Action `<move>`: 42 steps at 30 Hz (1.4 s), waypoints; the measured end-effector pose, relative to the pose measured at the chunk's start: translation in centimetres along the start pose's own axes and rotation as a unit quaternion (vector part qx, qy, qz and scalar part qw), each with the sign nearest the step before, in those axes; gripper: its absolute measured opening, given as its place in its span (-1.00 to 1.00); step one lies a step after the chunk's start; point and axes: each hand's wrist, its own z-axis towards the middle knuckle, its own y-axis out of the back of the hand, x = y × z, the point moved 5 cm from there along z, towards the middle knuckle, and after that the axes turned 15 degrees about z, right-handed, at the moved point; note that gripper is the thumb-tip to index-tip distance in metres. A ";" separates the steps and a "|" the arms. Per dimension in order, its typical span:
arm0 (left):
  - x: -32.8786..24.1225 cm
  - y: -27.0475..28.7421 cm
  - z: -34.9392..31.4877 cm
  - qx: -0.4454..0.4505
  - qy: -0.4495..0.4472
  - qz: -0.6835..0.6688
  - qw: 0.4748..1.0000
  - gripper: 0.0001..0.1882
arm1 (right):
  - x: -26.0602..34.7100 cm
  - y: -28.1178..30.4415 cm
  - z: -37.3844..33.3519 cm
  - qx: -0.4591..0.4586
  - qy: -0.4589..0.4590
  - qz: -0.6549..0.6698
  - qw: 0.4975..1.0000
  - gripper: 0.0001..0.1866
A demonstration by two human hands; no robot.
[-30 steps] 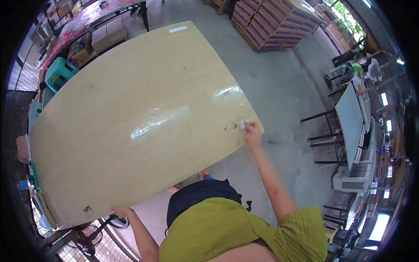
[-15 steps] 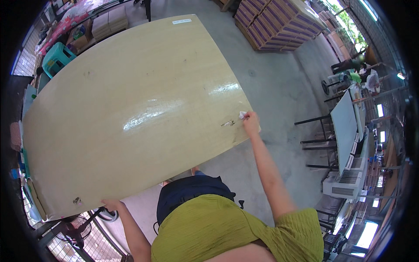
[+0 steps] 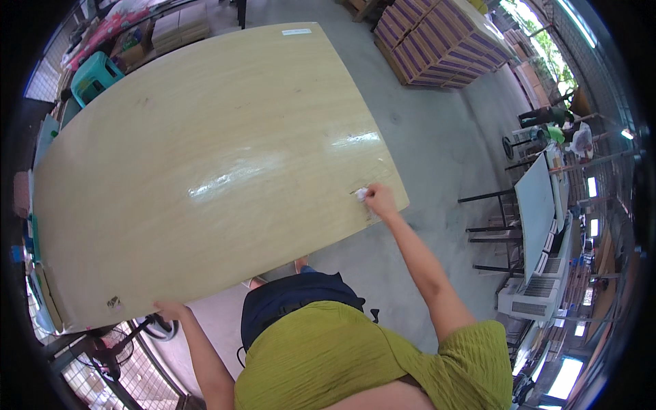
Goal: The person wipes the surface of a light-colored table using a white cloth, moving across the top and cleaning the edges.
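A large table with a glossy pale-yellow top stretches out in front of me. Near its right corner, my right hand pinches a small white wad, paper or cloth, over a dark worn mark on the surface. My left hand is at the near edge, toward the left, its thumb side on the top and the other fingers partly hidden at the rim. Close by the left hand, a dark chipped patch shows on the top.
Beyond the table's far right stands a pallet of stacked cartons. A teal plastic stool is at the far left, and a black fan below the near left corner. Rightward are a pale-topped table and a distant person.
My right hand has moved the white wad left and slightly nearer, from beside the worn mark onto it. The left hand stays at the near edge.
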 end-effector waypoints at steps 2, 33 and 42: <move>0.2 0.2 -0.4 -0.006 -0.039 0.030 0.999 -0.24 | -3.2 2.8 0.9 -0.058 -0.020 -0.073 0.995 -0.93; 1.5 -2.8 0.7 -0.040 0.053 -0.187 0.980 -0.35 | 0.8 -0.1 0.1 0.066 0.041 -0.061 0.995 -0.94; 0.9 -0.2 -0.6 -0.055 0.066 -0.211 0.974 -0.26 | -1.3 -0.2 0.3 0.046 -0.006 -0.010 0.999 -0.92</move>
